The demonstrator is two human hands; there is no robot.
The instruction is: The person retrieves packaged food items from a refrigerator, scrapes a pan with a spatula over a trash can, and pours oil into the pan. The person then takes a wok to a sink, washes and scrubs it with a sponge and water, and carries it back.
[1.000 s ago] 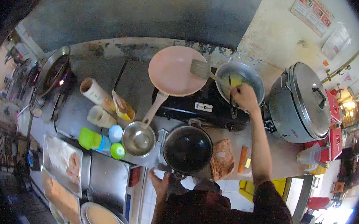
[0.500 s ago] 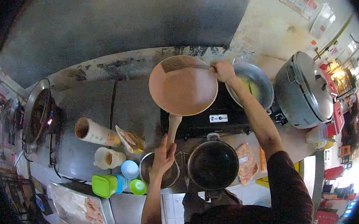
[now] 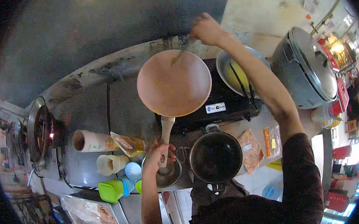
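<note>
A frying pan with a pinkish-tan inside and a pale handle sits over the black stove. My left hand is closed around that handle. Above the pan's far right rim, my right hand grips a thin utensil, blurred, its greenish-brown tip over the pan's inside. I cannot make out its exact kind. Right of the pan, a metal bowl holds something yellow and a dark-handled utensil, partly covered by my right forearm.
Nearer me stand a dark pan and a steel pot. Bagged food lies to their right. A large lidded pot is at right. Left are a cardboard tube, yellow packet, cup and green container.
My right hand has risen up and left, off the pan's right side, and the utensil now slants down over the pan. My left hand's fingers have wrapped round the handle. The view has shifted.
</note>
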